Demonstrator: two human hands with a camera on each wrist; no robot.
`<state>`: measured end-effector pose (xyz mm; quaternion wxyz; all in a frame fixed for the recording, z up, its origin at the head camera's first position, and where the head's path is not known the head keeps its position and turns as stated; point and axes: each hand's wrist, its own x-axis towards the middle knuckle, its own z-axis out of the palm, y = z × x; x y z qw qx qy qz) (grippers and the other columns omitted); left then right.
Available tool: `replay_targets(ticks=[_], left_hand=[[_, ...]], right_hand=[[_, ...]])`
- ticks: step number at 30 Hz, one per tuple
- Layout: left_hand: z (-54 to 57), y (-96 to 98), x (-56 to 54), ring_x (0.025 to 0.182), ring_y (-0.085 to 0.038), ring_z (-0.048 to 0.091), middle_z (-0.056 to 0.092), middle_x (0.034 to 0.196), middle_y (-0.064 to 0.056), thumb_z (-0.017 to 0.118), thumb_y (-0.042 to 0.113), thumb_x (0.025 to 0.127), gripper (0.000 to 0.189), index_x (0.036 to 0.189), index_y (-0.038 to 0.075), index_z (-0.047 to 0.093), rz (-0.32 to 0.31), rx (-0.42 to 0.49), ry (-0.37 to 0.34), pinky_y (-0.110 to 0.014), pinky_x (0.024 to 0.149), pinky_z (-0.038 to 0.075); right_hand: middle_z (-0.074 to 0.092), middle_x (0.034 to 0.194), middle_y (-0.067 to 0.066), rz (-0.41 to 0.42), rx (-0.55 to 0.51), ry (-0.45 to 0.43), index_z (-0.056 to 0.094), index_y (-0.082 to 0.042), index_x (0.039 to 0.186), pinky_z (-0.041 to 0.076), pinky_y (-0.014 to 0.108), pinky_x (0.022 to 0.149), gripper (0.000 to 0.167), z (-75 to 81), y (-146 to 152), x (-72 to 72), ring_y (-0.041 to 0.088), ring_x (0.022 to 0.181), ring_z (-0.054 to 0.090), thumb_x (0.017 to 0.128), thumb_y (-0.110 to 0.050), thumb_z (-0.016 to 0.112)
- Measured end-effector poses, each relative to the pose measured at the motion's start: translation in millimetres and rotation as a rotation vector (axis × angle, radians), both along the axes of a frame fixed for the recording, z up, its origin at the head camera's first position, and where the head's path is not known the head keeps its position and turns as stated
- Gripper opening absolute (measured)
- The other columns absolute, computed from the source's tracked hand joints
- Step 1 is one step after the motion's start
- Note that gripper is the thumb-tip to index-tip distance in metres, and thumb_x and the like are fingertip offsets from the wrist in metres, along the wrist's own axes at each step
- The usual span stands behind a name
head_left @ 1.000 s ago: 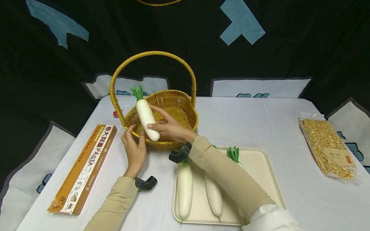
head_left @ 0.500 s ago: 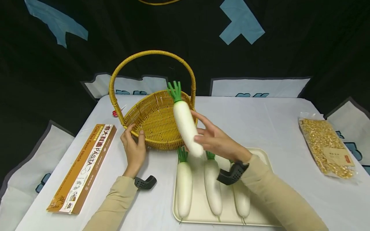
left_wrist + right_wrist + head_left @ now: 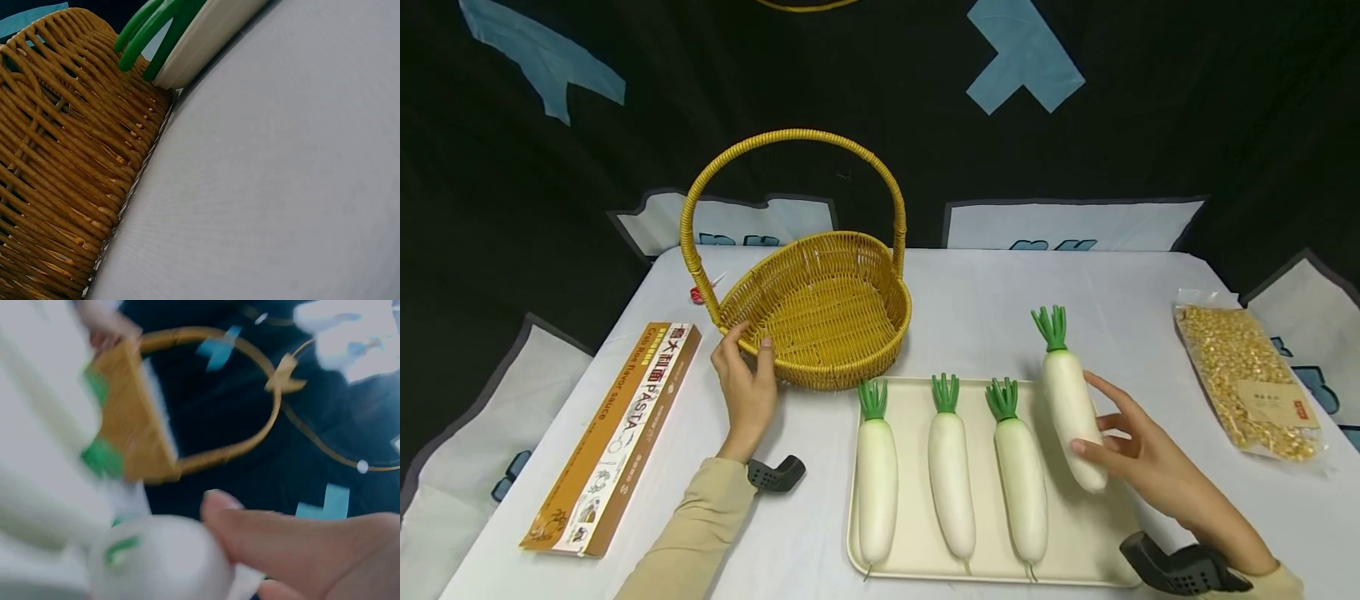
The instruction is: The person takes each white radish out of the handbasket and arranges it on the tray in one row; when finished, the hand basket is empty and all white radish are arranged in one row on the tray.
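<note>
My right hand [image 3: 1142, 450] holds a white radish [image 3: 1071, 417] with green tops over the right side of the cream tray [image 3: 940, 575]. In the right wrist view the thumb [image 3: 269, 534] presses against the blurred rounded end of the radish [image 3: 165, 559]. Three more radishes lie side by side on the tray: a left one [image 3: 877, 492], a middle one [image 3: 951, 483] and a right one [image 3: 1022, 487]. My left hand [image 3: 747, 392] grips the near left rim of the yellow wicker basket [image 3: 820, 321], whose inside is bare. Only the basket's woven side [image 3: 69, 156] shows in the left wrist view.
A long pasta box [image 3: 613, 442] lies left of the left hand. Beside the basket handle is a small red-wrapped lollipop [image 3: 697, 295]. At the right edge of the white table [image 3: 1000, 317] lies a bag of yellow grains [image 3: 1247, 383]. Dark cloth hangs behind.
My right hand has carried the radish out of the basket, rightward and toward me, to above the tray's right side. The left hand stays on the basket rim.
</note>
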<state>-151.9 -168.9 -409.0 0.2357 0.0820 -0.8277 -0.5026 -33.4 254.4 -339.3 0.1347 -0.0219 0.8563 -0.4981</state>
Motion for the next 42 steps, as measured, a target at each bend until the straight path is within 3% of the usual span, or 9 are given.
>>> replay_targets(ticks=[5,9,14,18,21,26,30,37,42], left_hand=[[-0.8,1.0,-0.1,0.124,-0.036,0.031,0.026,0.133,-0.022,0.047,0.033,0.092,0.045,0.131,0.016,0.036,0.000,-0.002,-0.001,-0.052,0.104,0.023],[0.0,1.0,0.5,0.124,-0.036,0.031,0.026,0.133,-0.021,0.047,0.033,0.092,0.044,0.131,0.017,0.036,0.006,-0.002,-0.003,-0.053,0.103,0.023],[1.0,1.1,0.3,0.124,-0.037,0.032,0.025,0.134,-0.021,0.046,0.033,0.092,0.044,0.132,0.017,0.035,0.002,0.004,-0.006,-0.054,0.103,0.023],[1.1,1.3,0.0,0.124,-0.037,0.032,0.025,0.134,-0.021,0.046,0.033,0.092,0.044,0.132,0.017,0.035,0.004,0.006,-0.004,-0.054,0.103,0.023],[0.8,1.3,-0.5,0.124,-0.037,0.031,0.025,0.134,-0.021,0.046,0.033,0.092,0.045,0.132,0.017,0.035,0.005,0.007,-0.009,-0.053,0.103,0.023],[0.7,1.0,0.1,0.124,-0.037,0.031,0.025,0.134,-0.021,0.046,0.034,0.092,0.045,0.132,0.017,0.035,0.005,0.003,-0.015,-0.054,0.103,0.023],[1.4,0.7,0.5,0.125,-0.037,0.030,0.025,0.134,-0.021,0.046,0.034,0.092,0.045,0.132,0.017,0.035,0.000,-0.003,-0.009,-0.053,0.103,0.023],[1.4,0.4,0.5,0.127,-0.037,0.029,0.025,0.135,-0.020,0.046,0.034,0.092,0.045,0.132,0.016,0.035,0.004,-0.001,-0.013,-0.053,0.104,0.022],[1.1,0.5,0.8,0.129,-0.036,0.027,0.024,0.136,-0.020,0.045,0.035,0.092,0.046,0.133,0.016,0.034,0.004,0.004,-0.024,-0.054,0.105,0.020]], right_hand=[[0.047,0.116,0.027,-0.073,0.191,-0.112,0.001,-0.031,0.145,0.050,0.033,0.063,0.079,-18.1,17,23.1,0.024,0.093,0.060,0.088,-0.033,0.056],[0.053,0.112,0.024,-0.065,0.317,-0.132,0.005,-0.024,0.147,0.050,0.033,0.062,0.078,-24.2,22,34.8,0.024,0.089,0.060,0.088,-0.038,0.055],[0.055,0.095,0.012,-0.011,0.475,-0.140,0.018,-0.012,0.144,0.044,0.027,0.058,0.075,-24.2,20,37.6,0.014,0.076,0.055,0.086,-0.041,0.056],[0.052,0.082,0.007,-0.022,0.568,-0.191,0.022,-0.009,0.141,0.039,0.027,0.055,0.081,-23.7,15,36.6,0.014,0.069,0.048,0.081,-0.048,0.059],[0.052,0.078,0.004,-0.029,0.623,-0.194,0.022,-0.010,0.141,0.039,0.027,0.054,0.086,-23.2,11,36.4,0.014,0.068,0.049,0.077,-0.054,0.061],[0.051,0.082,0.005,-0.004,0.733,-0.205,0.021,-0.015,0.142,0.041,0.034,0.054,0.091,-21.9,7,39.0,0.015,0.068,0.050,0.074,-0.067,0.053],[0.051,0.086,0.007,-0.014,0.761,-0.231,0.022,-0.016,0.141,0.043,0.038,0.054,0.092,-21.0,3,38.5,0.016,0.068,0.052,0.073,-0.073,0.045],[0.048,0.082,0.007,-0.028,0.747,-0.248,0.024,-0.013,0.141,0.040,0.033,0.052,0.090,-20.0,0,37.2,0.016,0.065,0.048,0.076,-0.072,0.042],[0.047,0.077,0.004,-0.006,0.765,-0.208,0.026,-0.011,0.141,0.038,0.032,0.052,0.086,-19.3,3,39.4,0.015,0.063,0.047,0.079,-0.070,0.041]])
